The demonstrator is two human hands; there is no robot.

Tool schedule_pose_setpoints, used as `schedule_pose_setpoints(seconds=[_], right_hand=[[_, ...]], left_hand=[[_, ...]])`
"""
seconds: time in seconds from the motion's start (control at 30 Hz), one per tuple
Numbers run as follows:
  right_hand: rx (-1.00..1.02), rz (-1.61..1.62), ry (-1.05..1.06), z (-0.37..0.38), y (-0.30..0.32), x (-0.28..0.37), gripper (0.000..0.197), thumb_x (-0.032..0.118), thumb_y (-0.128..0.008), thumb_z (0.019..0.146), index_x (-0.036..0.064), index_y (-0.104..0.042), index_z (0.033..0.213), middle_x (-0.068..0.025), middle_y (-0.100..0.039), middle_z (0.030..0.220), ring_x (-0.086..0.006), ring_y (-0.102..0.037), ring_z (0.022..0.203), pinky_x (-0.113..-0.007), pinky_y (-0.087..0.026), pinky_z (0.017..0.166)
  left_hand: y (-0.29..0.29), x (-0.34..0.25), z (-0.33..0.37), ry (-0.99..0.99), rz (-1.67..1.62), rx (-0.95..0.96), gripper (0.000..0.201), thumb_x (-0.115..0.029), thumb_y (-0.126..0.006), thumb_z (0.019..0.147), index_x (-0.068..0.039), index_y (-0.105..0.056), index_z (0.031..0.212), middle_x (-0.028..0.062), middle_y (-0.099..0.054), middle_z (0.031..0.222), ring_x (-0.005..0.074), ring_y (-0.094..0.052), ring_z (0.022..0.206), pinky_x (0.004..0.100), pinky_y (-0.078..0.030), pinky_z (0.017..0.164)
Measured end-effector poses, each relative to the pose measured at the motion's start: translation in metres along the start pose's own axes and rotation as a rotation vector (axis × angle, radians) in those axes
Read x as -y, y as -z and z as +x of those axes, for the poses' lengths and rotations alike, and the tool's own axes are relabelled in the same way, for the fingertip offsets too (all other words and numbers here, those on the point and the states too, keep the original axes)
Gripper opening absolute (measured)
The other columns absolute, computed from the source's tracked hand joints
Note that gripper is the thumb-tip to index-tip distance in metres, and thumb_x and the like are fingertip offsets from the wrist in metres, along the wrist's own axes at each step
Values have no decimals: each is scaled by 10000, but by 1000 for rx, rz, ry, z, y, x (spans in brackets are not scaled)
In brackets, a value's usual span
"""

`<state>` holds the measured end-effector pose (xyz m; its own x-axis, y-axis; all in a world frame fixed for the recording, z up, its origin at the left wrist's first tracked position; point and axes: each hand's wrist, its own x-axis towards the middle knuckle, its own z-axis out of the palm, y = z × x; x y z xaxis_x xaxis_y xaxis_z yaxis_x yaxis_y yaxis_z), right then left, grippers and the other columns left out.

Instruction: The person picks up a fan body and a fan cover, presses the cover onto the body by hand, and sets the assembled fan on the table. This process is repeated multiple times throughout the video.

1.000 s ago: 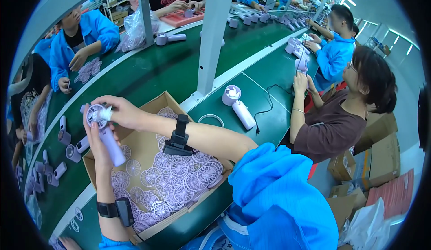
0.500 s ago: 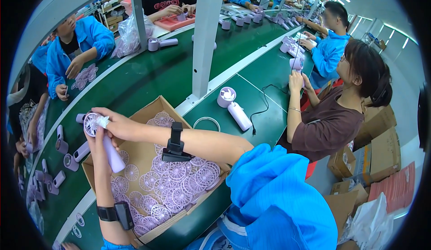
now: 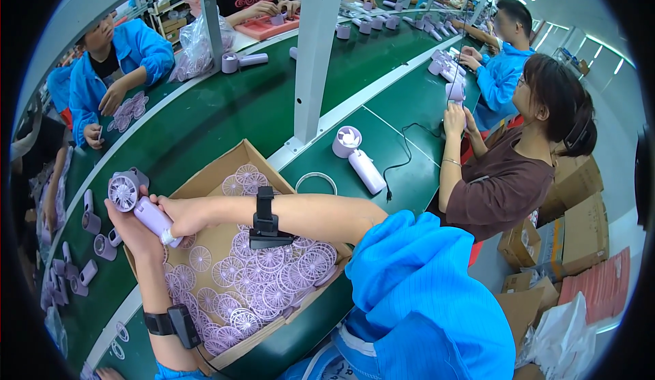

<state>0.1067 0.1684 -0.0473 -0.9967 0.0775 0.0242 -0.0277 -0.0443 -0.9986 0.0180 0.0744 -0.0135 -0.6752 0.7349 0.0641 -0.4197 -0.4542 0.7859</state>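
Note:
A light purple handheld fan (image 3: 151,216) is between my hands at the left rim of a cardboard box (image 3: 273,168). Its round head has a spoked grille facing up. My left hand (image 3: 135,235) supports the fan from below, its fingers partly hidden behind the head and handle. My right hand (image 3: 183,216) is closed on the handle, with a white wrapping on one fingertip. Many loose purple spoked grilles (image 3: 273,278) lie piled in the box beneath my right forearm. Another fan head (image 3: 139,177) shows just behind the held one.
Right of the box lie a fan with exposed blades (image 3: 365,170), a white ring (image 3: 315,178) and a black cable (image 3: 396,168). A grey post (image 3: 314,59) rises ahead. More fans (image 3: 80,281) rest on the green belt at left. A co-worker (image 3: 505,155) sits at right.
My right hand has moved from the grille down to the handle. The fan has shifted left, and its handle now slants more to the right.

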Motion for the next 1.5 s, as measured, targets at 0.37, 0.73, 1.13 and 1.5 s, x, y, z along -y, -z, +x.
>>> schedule_pose_setpoints(seconds=[0.37, 0.73, 1.13, 1.5], right_hand=[[64, 265, -37, 3, 10, 4, 460, 247, -548, 876, 14, -380, 1235, -119, -574, 951, -188, -619, 699, -290, -530, 558], [-80, 335, -131, -6, 9, 24, 271, 280, -459, 940, 59, -551, 1067, -77, -581, 873, -157, -581, 737, -294, -498, 652], [-299, 99, -75, -2, 21, 13, 257, 262, -473, 921, 45, -601, 874, -22, -560, 668, -126, -534, 540, -265, -457, 512], [-753, 671, 391, 4, 54, 140, 178, 180, -407, 886, 81, -549, 846, 25, -426, 598, -93, -380, 459, -262, -332, 409]], left_hand=[[11, -4, 12, 297, 42, -178, 549, -525, -388, 943, -146, -426, 1339, 123, -594, 1137, 200, -597, 870, 309, -504, 733], [32, 11, 16, -76, 777, -86, 413, -305, -454, 954, -118, -488, 1321, 79, -567, 1191, 163, -538, 996, 264, -437, 791], [19, 16, 5, -229, 838, 37, 281, -186, -487, 943, -69, -573, 1183, 52, -591, 1115, 131, -535, 937, 260, -431, 770], [-69, 0, -98, 15, 356, 230, 472, -338, -486, 965, -40, -407, 1323, 142, -557, 1177, 203, -568, 1036, 350, -431, 942]])
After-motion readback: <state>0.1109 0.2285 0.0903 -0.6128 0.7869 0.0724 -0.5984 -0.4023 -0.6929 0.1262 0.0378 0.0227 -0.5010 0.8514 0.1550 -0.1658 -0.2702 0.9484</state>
